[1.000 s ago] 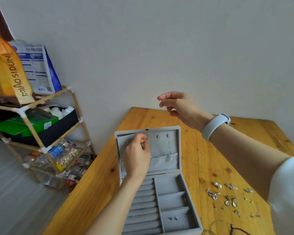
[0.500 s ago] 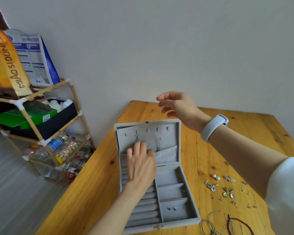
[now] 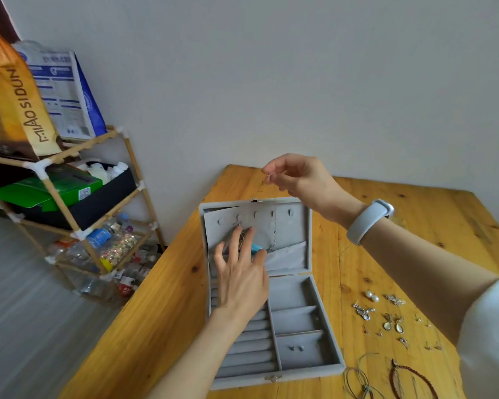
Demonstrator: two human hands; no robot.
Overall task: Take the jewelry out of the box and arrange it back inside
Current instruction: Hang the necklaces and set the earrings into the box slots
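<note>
Pale wall and a wooden worktop (image 3: 415, 226) frame what we do. Our left hand (image 3: 239, 277) lies flat over the grey jewelry box (image 3: 311, 367), fingers straight and spread, fingertips pressing a small pendant piece against the lining of the raised lid (image 3: 297, 226); it curls round nothing. Our right hand (image 3: 297, 177) hovers above the lid's top edge, wrist bent, forearm reaching in from the right with a pale wristband (image 3: 369, 220) on it. Its thumb and forefinger are pinched together on what seems a very fine chain end, too thin for us to tell for sure; the other fingers are loosely curled. A thin necklace chain (image 3: 274, 237) hangs from a hook inside the lid toward the pocket. In the tray, a pair of small studs (image 3: 296, 348) sits in the nearest right compartment. On the worktop to the right lie loose earrings (image 3: 392, 323), two pearls (image 3: 371, 296) and cord bracelets (image 3: 409, 378). A shelf rack (image 3: 55, 197) stands at left.
</note>
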